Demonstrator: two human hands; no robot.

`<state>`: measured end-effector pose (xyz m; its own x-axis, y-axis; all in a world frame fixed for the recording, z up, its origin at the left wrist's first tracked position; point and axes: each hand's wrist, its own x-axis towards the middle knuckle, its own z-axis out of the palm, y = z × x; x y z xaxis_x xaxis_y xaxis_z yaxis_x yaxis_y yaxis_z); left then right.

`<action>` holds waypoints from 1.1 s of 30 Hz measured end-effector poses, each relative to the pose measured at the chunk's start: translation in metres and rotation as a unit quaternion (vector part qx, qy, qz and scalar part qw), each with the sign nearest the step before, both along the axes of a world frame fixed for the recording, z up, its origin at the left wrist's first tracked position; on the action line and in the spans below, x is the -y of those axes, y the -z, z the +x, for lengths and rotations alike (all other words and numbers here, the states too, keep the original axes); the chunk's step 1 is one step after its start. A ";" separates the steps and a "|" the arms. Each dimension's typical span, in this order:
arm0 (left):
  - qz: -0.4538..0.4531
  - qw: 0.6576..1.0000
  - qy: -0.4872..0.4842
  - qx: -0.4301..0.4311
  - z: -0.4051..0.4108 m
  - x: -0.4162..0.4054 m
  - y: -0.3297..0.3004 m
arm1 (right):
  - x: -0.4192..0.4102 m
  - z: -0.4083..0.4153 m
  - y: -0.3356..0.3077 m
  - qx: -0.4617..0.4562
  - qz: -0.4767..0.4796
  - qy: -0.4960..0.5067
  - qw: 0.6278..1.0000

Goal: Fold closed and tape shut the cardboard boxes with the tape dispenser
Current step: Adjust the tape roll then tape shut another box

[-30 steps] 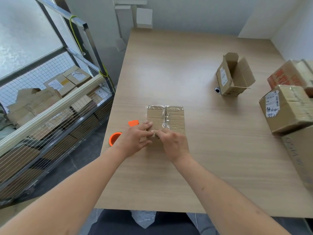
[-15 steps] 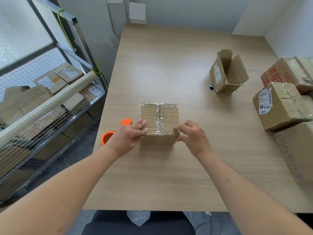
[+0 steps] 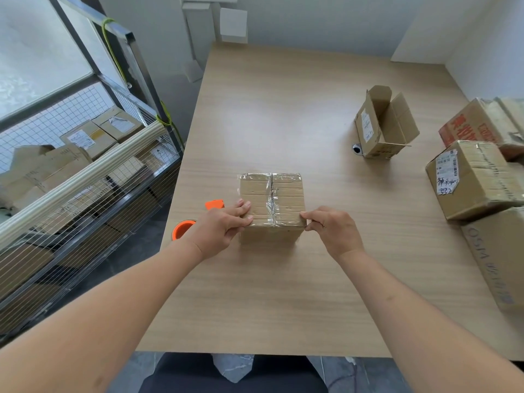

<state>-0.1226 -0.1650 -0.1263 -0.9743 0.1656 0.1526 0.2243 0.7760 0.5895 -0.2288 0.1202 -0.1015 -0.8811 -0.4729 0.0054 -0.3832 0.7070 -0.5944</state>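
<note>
Taped box (image 3: 272, 202) mid-table (image 3: 283, 293), gripped at its near corners: left hand (image 3: 219, 226) curled over the left one, right hand (image 3: 330, 231) pinching the right. Orange dispenser (image 3: 185, 228) just left of box; open box (image 3: 380, 123) far right.

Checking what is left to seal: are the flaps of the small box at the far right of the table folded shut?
No, the small box stands with its flaps up and its inside showing.
</note>
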 end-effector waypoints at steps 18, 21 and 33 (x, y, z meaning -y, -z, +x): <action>0.001 0.999 -0.033 0.035 0.001 -0.009 -0.005 | 0.022 0.020 -0.013 0.051 0.032 0.129 0.990; 0.000 0.998 -0.041 0.045 0.000 -0.011 -0.007 | 0.033 0.036 -0.007 0.031 0.019 0.181 0.983; -0.059 0.996 0.038 0.051 -0.009 -0.054 -0.036 | 0.052 0.047 -0.003 0.132 0.105 0.193 0.967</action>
<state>-0.1317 -0.1111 -0.0905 -0.9676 0.2509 0.0278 0.2287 0.8246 0.5174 -0.1815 0.0683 -0.0981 -0.9497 -0.0753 -0.3040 0.0783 0.8828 -0.4631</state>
